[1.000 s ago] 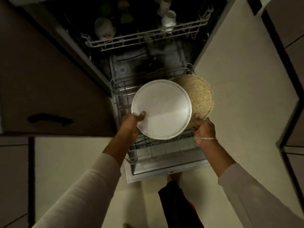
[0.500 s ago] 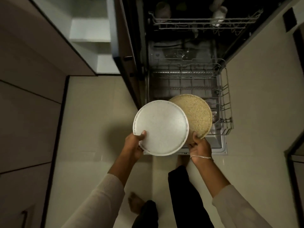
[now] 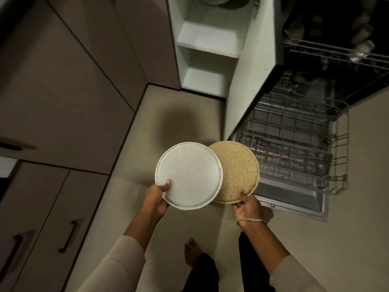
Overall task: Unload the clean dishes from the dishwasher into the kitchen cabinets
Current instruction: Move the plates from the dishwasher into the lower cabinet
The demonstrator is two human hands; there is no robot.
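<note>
My left hand [image 3: 156, 198] grips the near rim of a white speckled plate [image 3: 189, 175], thumb on top. My right hand [image 3: 247, 204] grips the near edge of a tan speckled plate [image 3: 237, 169], which lies partly under the white one. Both plates hover over the floor, left of the open dishwasher. Its lower rack [image 3: 294, 148] is pulled out over the lowered door [image 3: 294, 199]. The upper rack [image 3: 341, 55] holds cups, blurred in the dark. An open white cabinet [image 3: 208, 57] with shelves stands beyond the plates.
The open cabinet door [image 3: 252, 66] stands between the cabinet and the dishwasher. Brown cabinet fronts with dark handles [image 3: 71, 234] run along the left. Beige floor [image 3: 179, 123] lies ahead. My bare foot [image 3: 192, 253] and dark trouser legs are below the plates.
The view has swung left, away from the dishwasher. Both plates have moved with my hands off the lower rack and now hang over the floor in front of the open cabinet.
</note>
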